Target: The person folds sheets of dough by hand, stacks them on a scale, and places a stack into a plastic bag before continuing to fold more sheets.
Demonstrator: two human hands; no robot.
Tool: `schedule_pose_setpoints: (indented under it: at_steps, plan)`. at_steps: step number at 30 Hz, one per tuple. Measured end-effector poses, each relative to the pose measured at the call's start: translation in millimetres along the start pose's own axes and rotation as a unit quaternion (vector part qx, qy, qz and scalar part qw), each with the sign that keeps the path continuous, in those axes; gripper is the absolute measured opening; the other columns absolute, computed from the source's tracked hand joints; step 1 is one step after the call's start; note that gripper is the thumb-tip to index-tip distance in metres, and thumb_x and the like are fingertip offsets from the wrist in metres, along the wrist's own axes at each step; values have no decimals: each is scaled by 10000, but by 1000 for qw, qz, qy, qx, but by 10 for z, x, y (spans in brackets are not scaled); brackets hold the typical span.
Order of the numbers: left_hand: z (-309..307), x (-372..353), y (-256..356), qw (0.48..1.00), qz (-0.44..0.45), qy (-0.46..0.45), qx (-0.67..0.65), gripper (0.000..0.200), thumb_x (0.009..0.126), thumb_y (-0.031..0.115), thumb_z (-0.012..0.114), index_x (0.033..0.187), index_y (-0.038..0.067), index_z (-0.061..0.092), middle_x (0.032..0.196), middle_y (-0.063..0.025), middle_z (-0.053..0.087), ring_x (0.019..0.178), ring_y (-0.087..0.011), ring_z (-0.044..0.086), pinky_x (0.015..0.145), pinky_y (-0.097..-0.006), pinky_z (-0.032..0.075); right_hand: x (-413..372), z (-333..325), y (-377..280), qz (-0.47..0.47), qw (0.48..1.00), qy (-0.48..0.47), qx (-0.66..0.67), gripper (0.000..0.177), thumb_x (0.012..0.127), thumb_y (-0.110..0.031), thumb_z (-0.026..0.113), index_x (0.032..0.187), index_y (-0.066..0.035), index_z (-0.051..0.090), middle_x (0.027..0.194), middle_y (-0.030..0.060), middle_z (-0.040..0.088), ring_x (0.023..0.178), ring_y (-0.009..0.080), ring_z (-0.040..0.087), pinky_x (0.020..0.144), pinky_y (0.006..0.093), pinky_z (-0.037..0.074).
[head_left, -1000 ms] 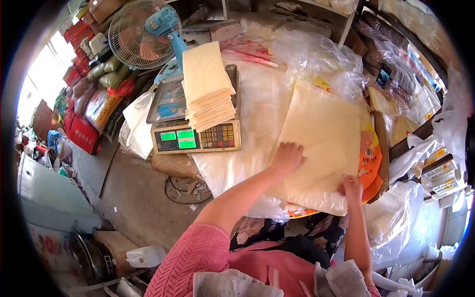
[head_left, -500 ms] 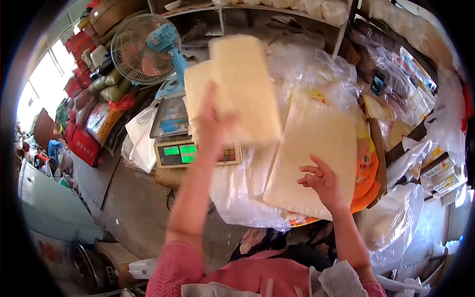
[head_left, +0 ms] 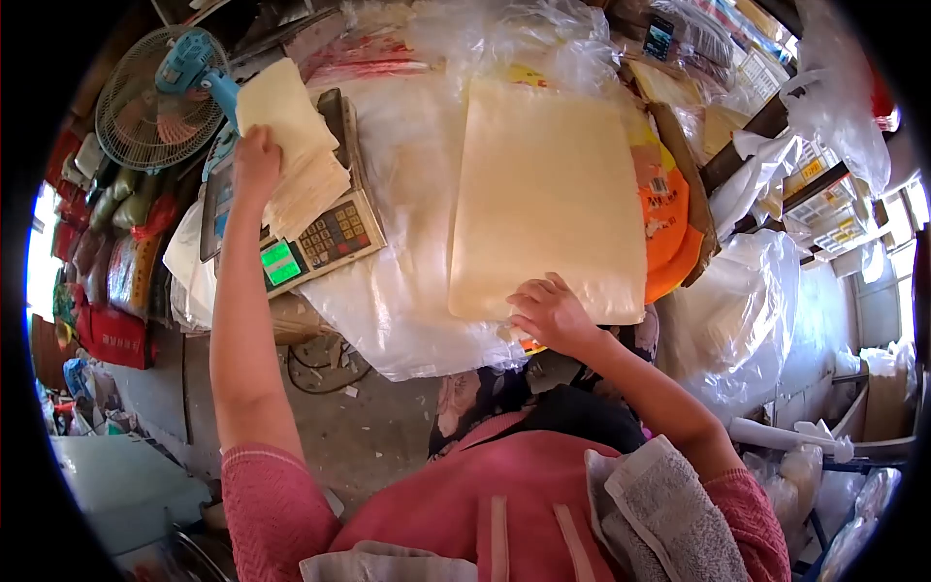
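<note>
My left hand (head_left: 256,160) is closed on the left edge of a folded stack of thin cream-coloured sheets (head_left: 294,121), held over a digital weighing scale (head_left: 335,231). The stack's lower edges are ragged, and it hides most of the scale's pan. A green display (head_left: 280,263) shows below it, its digits too small to read. In front of me lies a large flat cream-coloured sheet (head_left: 553,194), perhaps a pile. My right hand (head_left: 551,312) rests at its lower edge with the fingers loosely bent and apart, gripping nothing that I can see.
Clear plastic film (head_left: 398,320) covers the table beside the scale. An orange printed bag (head_left: 669,213) lies under the large sheet's right side. A blue fan (head_left: 184,73) stands at the back left. A phone (head_left: 658,39) sits at the back right, and plastic bags (head_left: 737,310) crowd the right.
My left hand has carried the folded stack left and lowered it over the scale. My right hand has come down to the large sheet's lower edge. The camera view has turned and tilted down.
</note>
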State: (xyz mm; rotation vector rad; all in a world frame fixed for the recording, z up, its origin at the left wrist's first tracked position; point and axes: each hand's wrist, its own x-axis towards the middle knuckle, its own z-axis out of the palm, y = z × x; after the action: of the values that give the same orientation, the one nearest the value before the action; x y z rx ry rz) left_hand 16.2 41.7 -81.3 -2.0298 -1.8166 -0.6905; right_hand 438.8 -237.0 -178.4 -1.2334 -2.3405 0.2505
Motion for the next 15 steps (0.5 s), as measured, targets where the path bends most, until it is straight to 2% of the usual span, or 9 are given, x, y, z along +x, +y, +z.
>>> schedule_pose_setpoints:
  at_steps: [1, 4, 6, 8, 9, 10, 13, 14, 15]
  plan:
    - [-219, -22, 218, 992, -90, 32, -88, 330, 813, 44, 516, 1136, 38, 580, 1285, -153, 495, 1251, -284, 412, 1044, -444, 320, -3, 23, 1, -15, 1000, -11, -21, 176, 753, -173, 666, 910, -106, 623, 922, 59, 589, 934, 240, 561, 899, 427, 395]
    - [-854, -332, 904, 961, 37, 263, -81, 321, 791, 0, 517, 1105, 26, 582, 1209, -150, 550, 1165, -303, 480, 1014, -424, 342, 42, 48, 32, -12, 997, -69, -43, 150, 758, -175, 663, 885, -105, 626, 931, 61, 592, 945, 237, 562, 902, 438, 391]
    - [-940, -659, 1200, 950, 88, 261, -149, 329, 782, -13, 522, 1099, 41, 590, 1132, -137, 592, 1062, -305, 541, 927, -393, 408, 113, -41, 35, 57, 988, -143, -7, 115, 778, -166, 648, 863, -92, 625, 964, 65, 602, 962, 253, 562, 917, 439, 391]
    - [-594, -1238, 1524, 903, 69, 70, -419, 329, 763, -31, 534, 1057, 85, 623, 974, -82, 649, 869, -262, 618, 735, -333, 493, 166, -108, 88, 219, 964, 4, 154, 110, 826, -147, 612, 878, -52, 629, 873, 79, 628, 915, 249, 600, 902, 413, 410]
    - [-394, -1525, 1656, 904, 180, 1, -387, 323, 752, -28, 543, 1043, 80, 631, 935, -67, 661, 836, -256, 628, 720, -340, 508, 208, -161, 123, 292, 925, 79, 231, 117, 849, -138, 594, 885, -32, 631, 827, 87, 642, 891, 247, 619, 895, 399, 420]
    - [-386, -1748, 1916, 863, 226, -128, -434, 304, 754, 7, 565, 1043, 74, 631, 974, -94, 652, 883, -265, 622, 762, -364, 509, 228, -296, 186, 306, 911, 46, 271, 249, 861, -206, 610, 1037, -30, 609, 1041, 122, 642, 1022, 266, 593, 935, 391, 416]
    - [-129, -2195, 2369, 834, 263, -325, -361, 351, 745, 90, 640, 1088, 26, 604, 1070, -142, 616, 1034, -293, 563, 911, -389, 447, 128, -309, 66, 176, 976, -4, 132, 479, 836, -303, 652, 1225, -56, 525, 1217, 153, 565, 1128, 293, 540, 974, 366, 398]
    - [-77, -2278, 2450, 851, 283, -287, -337, 400, 741, 123, 660, 1120, 20, 588, 1114, -143, 596, 1081, -303, 529, 946, -393, 417, 66, -259, 13, 137, 988, -69, -20, 634, 826, -372, 650, 1336, -73, 424, 1323, 166, 481, 1217, 311, 469, 1005, 413, 371]
    - [-21, -2350, 2510, 865, 304, -247, -313, 452, 736, 156, 679, 1152, 14, 573, 1158, -144, 576, 1128, -314, 496, 982, -398, 387, -23, -150, 58, 136, 985, -91, -54, 583, 848, -351, 607, 1328, -70, 433, 1323, 152, 487, 1254, 318, 433, 1003, 507, 344]
